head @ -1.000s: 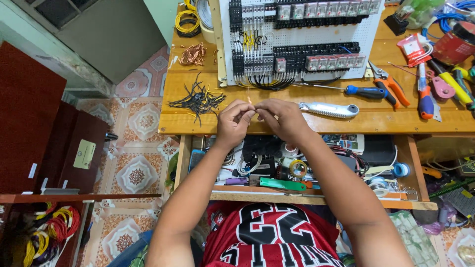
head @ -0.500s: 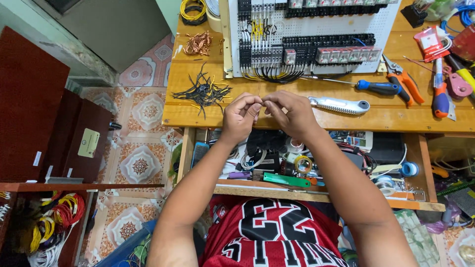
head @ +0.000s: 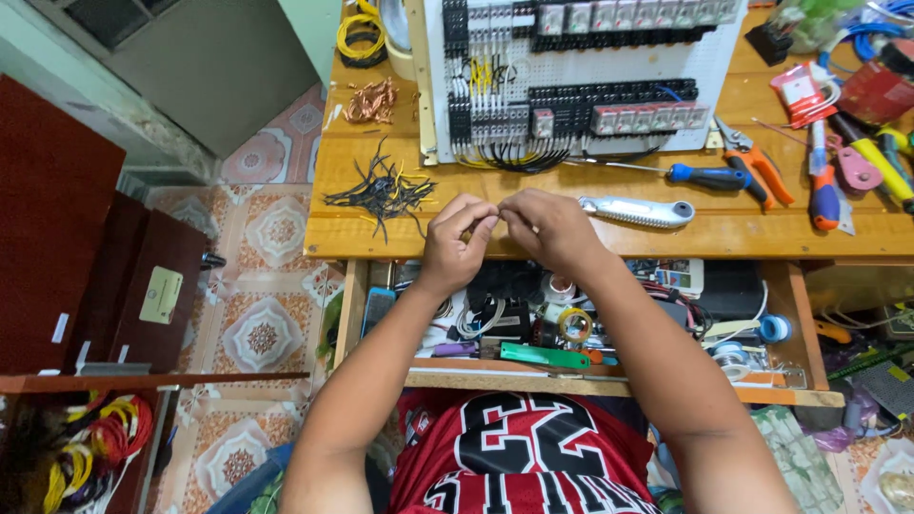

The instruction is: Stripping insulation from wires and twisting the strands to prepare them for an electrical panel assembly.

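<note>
Hands meet over table front edge (head: 609,246). Left hand (head: 455,243) and right hand (head: 549,228) both pinch tiny wire piece (head: 483,225) between fingertips. Wire lies sideways, hand to hand. Black wire pile (head: 383,190) nearer left hand.

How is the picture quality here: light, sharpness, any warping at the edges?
Head view: even, bright light with soft shadows under the left hand and right hand; wooden bench and wiring panel sharp; wide-lens bending shows at the frame edges; whatever the fingertips pinch is too small to make out.

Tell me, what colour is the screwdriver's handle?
Blue and black handle on the screwdriver, clearest in the head view.
</note>
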